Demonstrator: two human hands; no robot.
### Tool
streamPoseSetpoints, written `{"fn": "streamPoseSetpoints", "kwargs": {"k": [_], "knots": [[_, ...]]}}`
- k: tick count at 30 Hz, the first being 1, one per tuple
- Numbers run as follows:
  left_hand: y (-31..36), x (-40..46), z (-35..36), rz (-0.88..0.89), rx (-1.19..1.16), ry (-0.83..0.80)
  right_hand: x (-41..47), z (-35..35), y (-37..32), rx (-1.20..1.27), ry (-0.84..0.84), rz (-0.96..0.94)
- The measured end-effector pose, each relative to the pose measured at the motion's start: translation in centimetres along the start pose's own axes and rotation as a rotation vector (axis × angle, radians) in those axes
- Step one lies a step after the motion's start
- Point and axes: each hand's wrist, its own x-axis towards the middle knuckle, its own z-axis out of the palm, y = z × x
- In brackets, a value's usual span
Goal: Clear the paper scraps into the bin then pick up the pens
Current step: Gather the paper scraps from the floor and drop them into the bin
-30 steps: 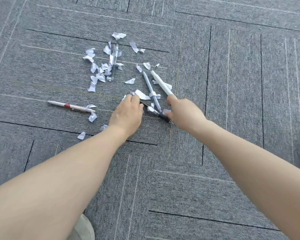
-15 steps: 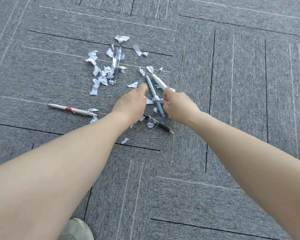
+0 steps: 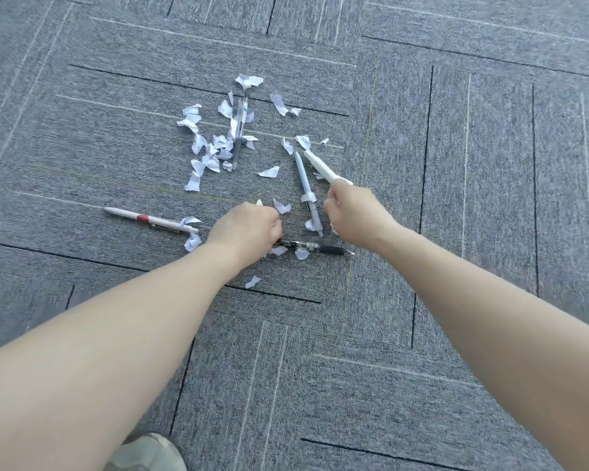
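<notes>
White paper scraps [image 3: 211, 154] lie scattered over the grey carpet, thickest at the far left around a clear pen [image 3: 238, 130]. My left hand [image 3: 244, 229] is curled, pinching a scrap [image 3: 281, 207] at its fingertips just above the black pen [image 3: 315, 248]. My right hand [image 3: 354, 212] is also curled beside the pale blue pen [image 3: 306, 190], with a bit of white paper showing under its fingers. A white pen [image 3: 322, 168] lies just beyond that hand. A white pen with a red band [image 3: 150, 219] lies to the left. No bin is in view.
Grey carpet tiles [image 3: 456, 164] with dark seams cover the whole floor. The toe of a shoe [image 3: 147, 453] shows at the bottom edge, under my left forearm. Loose scraps [image 3: 252, 281] lie close to my left wrist.
My left hand reached out toward a far scrap, then drew back to the scraps by the black pen. My right hand stayed curled near the blue pen.
</notes>
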Motion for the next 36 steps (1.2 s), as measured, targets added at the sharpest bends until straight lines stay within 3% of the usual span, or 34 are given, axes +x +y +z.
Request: {"fn": "streamPoseSetpoints", "kwargs": {"k": [7, 15, 19, 23, 27, 32, 36], "knots": [[0.4, 0.5, -0.6, -0.115, -0.134, 0.122, 1.4, -0.2, -2.2, -0.008, -0.015, -0.086], [1.3, 2.0, -0.9, -0.07, 0.049, -0.077, 1.1, 0.2, -2.9, -0.235, -0.032, -0.161], [1.9, 1.4, -1.2, -0.092, -0.075, 0.039, -0.2, -1.0, -2.7, -0.023, 0.037, -0.083], [6.5, 2.0, -3.5, -0.029, -0.348, 0.228, -4.2, -5.0, -1.3, 0.317, 0.253, 0.013], [16.9, 3.9, -6.6, 0.233, -0.661, 0.316, -10.6, -12.1, 1.6, 0.476, 0.579, 0.063], [34.9, 3.3, -10.2, 0.624, -0.999, 0.126, -23.0, -22.1, 7.7, 0.353, 1.141, 0.279], [48.4, -0.3, -9.5, 0.835, -0.918, -0.072, -32.6, -25.4, 13.2, 0.371, 1.44, 0.547]]}}
